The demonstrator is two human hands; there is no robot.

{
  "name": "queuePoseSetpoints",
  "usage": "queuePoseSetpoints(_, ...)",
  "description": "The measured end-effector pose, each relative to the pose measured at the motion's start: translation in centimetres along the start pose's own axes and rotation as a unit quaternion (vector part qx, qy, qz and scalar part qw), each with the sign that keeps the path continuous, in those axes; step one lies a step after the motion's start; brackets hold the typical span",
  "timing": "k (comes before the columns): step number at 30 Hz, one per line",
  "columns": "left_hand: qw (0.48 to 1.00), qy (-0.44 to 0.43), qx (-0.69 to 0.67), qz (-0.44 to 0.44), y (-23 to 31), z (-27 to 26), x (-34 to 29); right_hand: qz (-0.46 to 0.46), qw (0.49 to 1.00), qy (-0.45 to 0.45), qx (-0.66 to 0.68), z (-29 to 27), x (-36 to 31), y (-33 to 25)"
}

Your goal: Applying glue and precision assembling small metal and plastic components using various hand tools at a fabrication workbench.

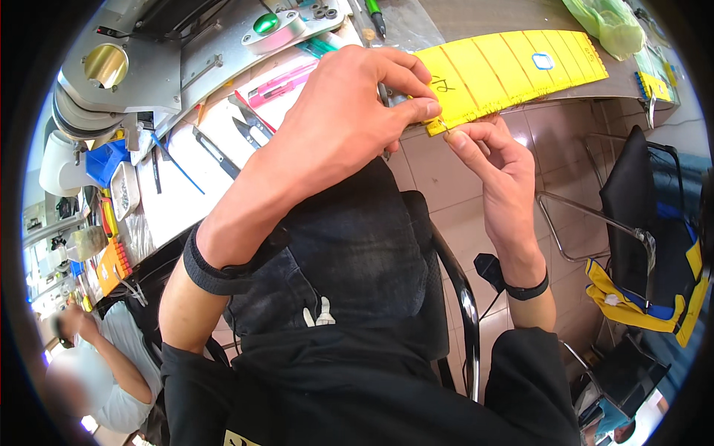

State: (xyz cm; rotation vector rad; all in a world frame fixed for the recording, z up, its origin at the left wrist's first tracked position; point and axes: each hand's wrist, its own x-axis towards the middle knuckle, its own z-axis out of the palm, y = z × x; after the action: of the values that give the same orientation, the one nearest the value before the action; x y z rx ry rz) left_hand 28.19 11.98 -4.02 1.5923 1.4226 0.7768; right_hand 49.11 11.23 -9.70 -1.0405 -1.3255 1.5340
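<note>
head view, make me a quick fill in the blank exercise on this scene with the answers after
The ruled strip is coloured ____.
In the picture, the left hand and right hand are at its ____ end, not the right.
The domed button is ____.
The chair backrest is ____.
Missing words: yellow; left; green; black

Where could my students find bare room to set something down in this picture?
The brown tabletop has a bare patch above the yellow strip, left of the green bag. The white surface has a smaller one just below the blue stick. Beside the left hand, pink tools and dark pointed tools crowd it.
</note>
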Motion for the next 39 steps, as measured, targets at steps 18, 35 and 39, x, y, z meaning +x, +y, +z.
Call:
queuePoseSetpoints(18, 0.999, 0.033, -0.011, -0.004, -0.1, 0.6, 0.0, -0.073, 0.994, 0.051, -0.070, 0.5, 0.2, 0.8)
queuePoseSetpoints(35, 0.988, 0.101, 0.092, 0.068, -0.8, 1.6, -0.1, -0.097, 0.985, 0.010, -0.143, -0.1, -0.1, 1.3)
queuePoseSetpoints(39, 0.986, 0.101, 0.100, 0.083, -0.9, 1.6, -0.1, -0.101, 0.982, 0.014, -0.161, -0.2, -0.4, 1.5)
